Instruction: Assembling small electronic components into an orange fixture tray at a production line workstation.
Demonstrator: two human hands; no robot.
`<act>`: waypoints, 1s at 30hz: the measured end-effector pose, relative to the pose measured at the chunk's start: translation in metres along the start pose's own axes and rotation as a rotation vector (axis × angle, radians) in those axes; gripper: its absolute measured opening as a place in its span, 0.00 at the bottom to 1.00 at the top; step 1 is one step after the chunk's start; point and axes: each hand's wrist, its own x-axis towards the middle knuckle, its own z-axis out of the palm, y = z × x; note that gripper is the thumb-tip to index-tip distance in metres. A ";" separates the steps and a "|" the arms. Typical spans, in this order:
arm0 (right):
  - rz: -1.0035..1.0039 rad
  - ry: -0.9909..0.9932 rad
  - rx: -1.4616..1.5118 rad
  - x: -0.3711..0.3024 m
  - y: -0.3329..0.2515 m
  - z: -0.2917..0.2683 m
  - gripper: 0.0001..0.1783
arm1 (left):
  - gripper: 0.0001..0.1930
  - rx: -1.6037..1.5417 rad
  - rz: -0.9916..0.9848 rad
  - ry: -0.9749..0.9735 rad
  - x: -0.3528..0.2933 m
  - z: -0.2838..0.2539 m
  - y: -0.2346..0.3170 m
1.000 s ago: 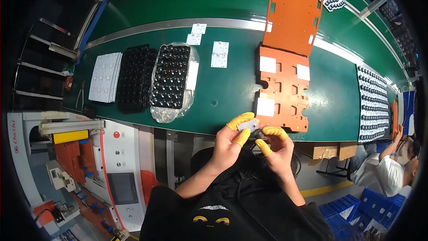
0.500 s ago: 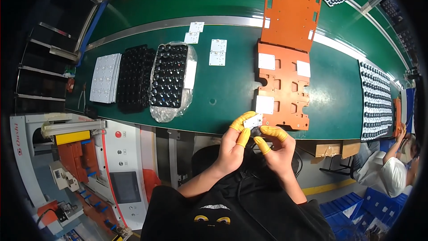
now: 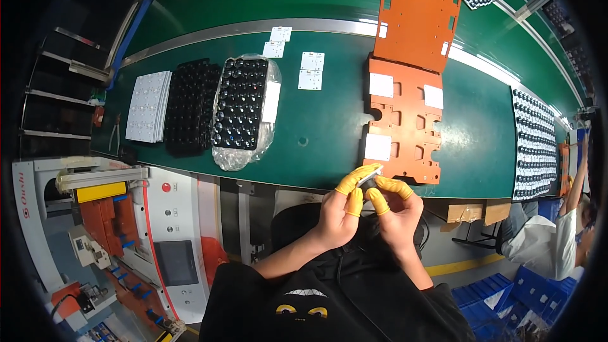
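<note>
Just over the bench's near edge, my left hand point(image 3: 341, 214) pinches a small white circuit board point(image 3: 370, 177), now seen nearly edge-on. Yellow finger cots cover the thumb and fingertips of both hands. Close against it, my right hand point(image 3: 399, 210) has its fingers closed on a small black round part point(image 3: 368, 185) at the board's underside; the fingers partly hide it. Beyond my hands lies an orange fixture point(image 3: 408, 123) with its perforated lid point(image 3: 418, 16) folded back. White boards point(image 3: 378, 147) sit in several of its places.
Left on the green bench point(image 3: 323, 126) are loose white boards point(image 3: 310, 70), a bagged tray of black lenses point(image 3: 240, 104), black trays point(image 3: 189, 106) and stacked white panels point(image 3: 147, 106). A lens-covered sheet point(image 3: 535, 142) lies right. A machine point(image 3: 177, 240) stands left; a co-worker point(image 3: 548, 244) sits right.
The white board has turned from face-up to nearly edge-on, and both hands have shifted slightly right and closer together. The co-worker's arm at the far right has risen.
</note>
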 end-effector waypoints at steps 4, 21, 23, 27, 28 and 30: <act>0.115 0.011 0.140 0.005 -0.013 0.001 0.10 | 0.23 0.003 -0.005 -0.024 -0.002 0.000 0.003; 0.203 -0.308 0.001 0.012 0.003 -0.024 0.20 | 0.24 0.024 -0.044 -0.087 0.000 -0.010 -0.001; 0.219 -0.285 0.031 0.010 -0.002 -0.019 0.19 | 0.21 0.135 -0.074 -0.041 -0.002 -0.012 0.001; 0.271 -0.121 0.226 0.006 -0.005 -0.019 0.14 | 0.16 0.455 0.133 -0.085 0.017 -0.010 0.020; 0.327 -0.105 0.322 0.006 -0.002 -0.020 0.13 | 0.17 0.492 0.136 -0.081 0.017 -0.008 0.023; 0.362 -0.065 0.335 0.011 -0.005 -0.020 0.12 | 0.21 0.598 0.220 -0.094 0.022 -0.003 0.025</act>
